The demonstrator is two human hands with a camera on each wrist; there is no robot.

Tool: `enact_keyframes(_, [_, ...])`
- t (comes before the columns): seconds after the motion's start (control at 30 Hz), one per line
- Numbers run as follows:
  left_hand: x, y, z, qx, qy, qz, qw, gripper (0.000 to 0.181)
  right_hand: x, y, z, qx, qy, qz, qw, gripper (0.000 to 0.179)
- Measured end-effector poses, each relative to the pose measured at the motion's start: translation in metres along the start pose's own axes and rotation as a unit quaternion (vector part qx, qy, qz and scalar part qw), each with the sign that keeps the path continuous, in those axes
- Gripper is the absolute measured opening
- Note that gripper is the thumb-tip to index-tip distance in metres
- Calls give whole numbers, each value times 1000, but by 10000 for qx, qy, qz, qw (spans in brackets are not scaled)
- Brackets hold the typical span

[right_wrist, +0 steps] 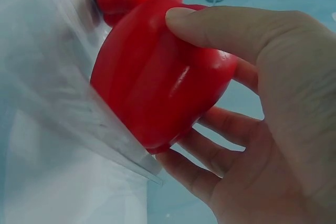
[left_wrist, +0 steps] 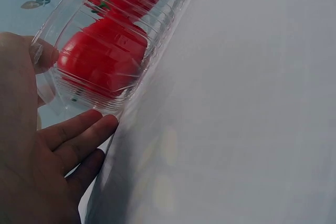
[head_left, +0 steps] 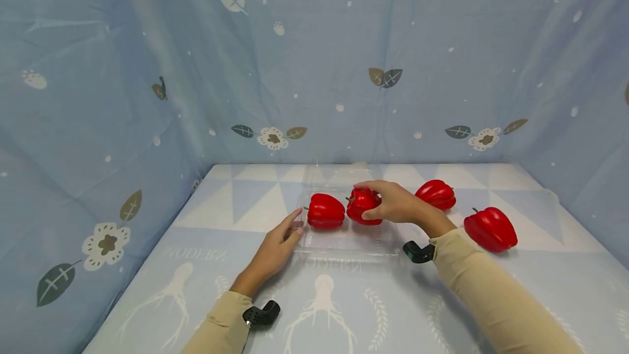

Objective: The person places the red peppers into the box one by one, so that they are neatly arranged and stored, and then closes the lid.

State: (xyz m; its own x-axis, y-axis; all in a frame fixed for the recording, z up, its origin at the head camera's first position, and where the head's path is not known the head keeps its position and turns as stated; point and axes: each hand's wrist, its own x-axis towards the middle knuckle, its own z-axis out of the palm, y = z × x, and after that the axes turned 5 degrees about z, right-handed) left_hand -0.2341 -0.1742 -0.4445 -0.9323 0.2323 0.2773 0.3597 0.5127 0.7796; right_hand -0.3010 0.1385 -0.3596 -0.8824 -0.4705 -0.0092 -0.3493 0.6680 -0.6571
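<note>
Sleeves [head_left: 496, 294], pale table [head_left: 206, 250], blue curtain [head_left: 314, 42] beyond; right hand [head_left: 397, 202] grips pepper [head_left: 361, 207], left hand [head_left: 273, 248] outstretched.

Peppers [head_left: 326, 212] red; sleeves [head_left: 491, 288] tan; cloth backdrop [head_left: 314, 59] blue, leaf-and-flower print; worktop [head_left: 216, 250] white and pale blue, triangles, antlers.

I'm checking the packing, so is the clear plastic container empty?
Not empty: the clear container has a red pepper in its left half, and the right hand grips another pepper inside.

A blue curtain [head_left: 319, 59] encloses the table [head_left: 555, 277] at rear, left and right. A printed white flower [head_left: 105, 246] is positioned left of the table; a leaf pair [head_left: 388, 77], above its rear edge.
</note>
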Motion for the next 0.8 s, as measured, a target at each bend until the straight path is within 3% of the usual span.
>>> enact_keyframes(0.27, [0, 2, 0, 12, -1, 35, 10000, 54, 0, -1, 3, -179, 95, -149, 9997, 68])
enact_keyframes(0.8, [-1, 1, 1, -38, 34, 46, 10000, 54, 4, -3, 9, -842, -82, -278, 9960, 63])
